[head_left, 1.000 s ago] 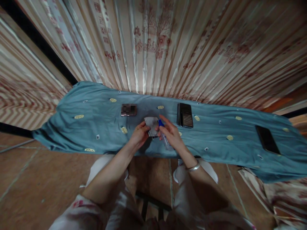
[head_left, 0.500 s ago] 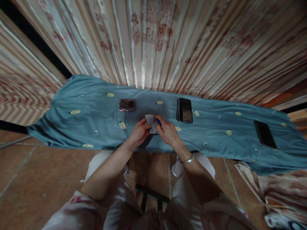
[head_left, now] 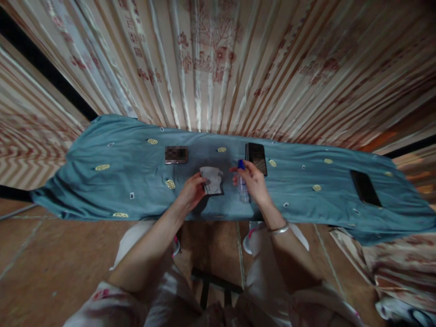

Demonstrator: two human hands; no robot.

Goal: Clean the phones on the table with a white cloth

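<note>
Head view: worktop under a teal-blue cloth with small yellow oval motifs (head_left: 102, 181), long and narrow, near edge running across just below the hands. Left hand (head_left: 192, 193) pinches a small pale grey crumpled wipe cloth (head_left: 211, 179) by its left edge, fingers closed on it. Right hand (head_left: 254, 181) is wrapped around a small clear plastic spray bottle with a blue cap (head_left: 242, 181), held upright, cap at 12 o'clock. Hands are apart, a clear gap of bare cloth between wipe and bottle.

Phones, count 2 clearly: one black glossy rectangular phone (head_left: 257, 158) at 12 o'clock just beyond the right hand, one black flat phone (head_left: 364, 187) far off at 3 o'clock. A small dark rectangular item (head_left: 176, 155) sits at 11 o'clock of the wipe; blurred, can't identify.

Open room: wide bare stretch toward 9 o'clock, another between the two phones. Pleated cream curtain with red print (head_left: 218, 68) hangs right behind the far edge.
</note>
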